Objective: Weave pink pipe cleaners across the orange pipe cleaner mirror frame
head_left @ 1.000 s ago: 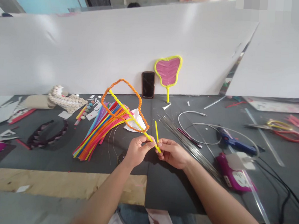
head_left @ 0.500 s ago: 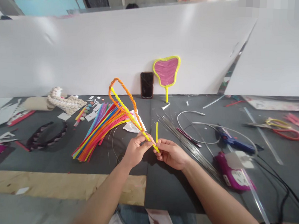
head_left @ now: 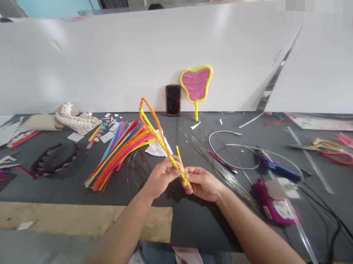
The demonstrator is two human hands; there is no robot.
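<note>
My left hand (head_left: 161, 177) pinches the stem of an orange pipe-cleaner loop (head_left: 151, 117) that has a yellow pipe cleaner (head_left: 159, 138) wound along it. The loop stands edge-on above the table. My right hand (head_left: 202, 183) grips the lower end of the same stem, and the loose yellow tip (head_left: 179, 157) sticks up between my two hands. Both hands are closed on the piece.
A fan of coloured pipe cleaners (head_left: 119, 150) lies left of my hands. Thin steel wires (head_left: 219, 165), a blue glue gun (head_left: 273, 165) and a magenta tool (head_left: 275, 204) lie to the right. A pink heart shape (head_left: 196, 85) and a phone (head_left: 173, 99) lean on the white board.
The orange loop has turned from face-on to edge-on. The loose yellow tip has tilted left and sits closer to the stem.
</note>
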